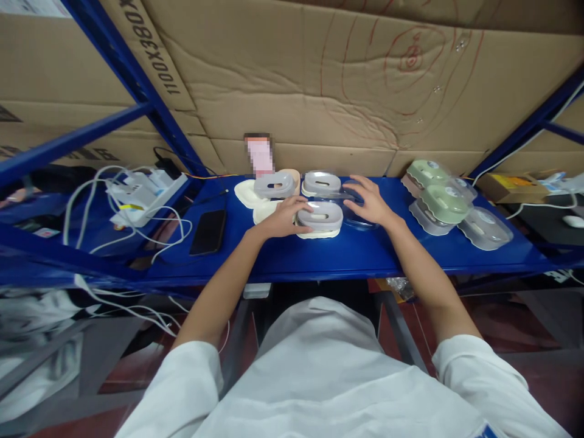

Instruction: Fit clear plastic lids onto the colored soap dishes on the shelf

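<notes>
My left hand (287, 218) grips the left end of an oval grey soap dish (329, 217), its fingers over the top and the thumb along the front. This dish has a slot in its middle and sits on a cream base (322, 235). My right hand (368, 202) is open with fingers apart, over a clear plastic lid (360, 220) on the blue shelf. Whether it touches the lid I cannot tell. Behind them stands a second slotted dish (322, 182). To the left, a grey insert (275, 184) overlaps cream pieces (249, 193) and a peach one.
Green and grey lidded boxes (440, 201) are stacked on the right. A black phone (208, 232) lies on the left, near a white power strip (148, 198) with tangled cables. Cardboard (292, 79) backs the blue shelf (365, 252); another phone, its screen blurred (260, 156), leans there.
</notes>
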A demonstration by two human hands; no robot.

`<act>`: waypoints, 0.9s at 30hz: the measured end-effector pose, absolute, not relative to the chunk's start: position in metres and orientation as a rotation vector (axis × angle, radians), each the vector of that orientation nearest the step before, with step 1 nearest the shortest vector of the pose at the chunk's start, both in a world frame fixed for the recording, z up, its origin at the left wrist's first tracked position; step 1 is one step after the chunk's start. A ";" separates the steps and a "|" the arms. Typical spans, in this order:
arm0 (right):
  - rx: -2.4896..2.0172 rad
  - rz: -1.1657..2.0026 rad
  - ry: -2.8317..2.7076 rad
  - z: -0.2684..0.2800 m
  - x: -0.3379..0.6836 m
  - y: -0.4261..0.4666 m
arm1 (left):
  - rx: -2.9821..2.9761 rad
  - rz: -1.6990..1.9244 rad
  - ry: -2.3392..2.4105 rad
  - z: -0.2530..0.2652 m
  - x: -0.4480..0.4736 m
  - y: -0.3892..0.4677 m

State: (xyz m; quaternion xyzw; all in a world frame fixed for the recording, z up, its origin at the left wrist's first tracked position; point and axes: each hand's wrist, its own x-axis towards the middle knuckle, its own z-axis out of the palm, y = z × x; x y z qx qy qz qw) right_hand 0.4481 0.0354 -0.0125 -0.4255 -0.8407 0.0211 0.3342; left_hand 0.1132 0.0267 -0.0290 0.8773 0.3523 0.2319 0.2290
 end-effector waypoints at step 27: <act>-1.289 0.145 -2.301 -0.043 0.447 0.043 | 2.416 0.547 0.950 -0.024 0.112 0.022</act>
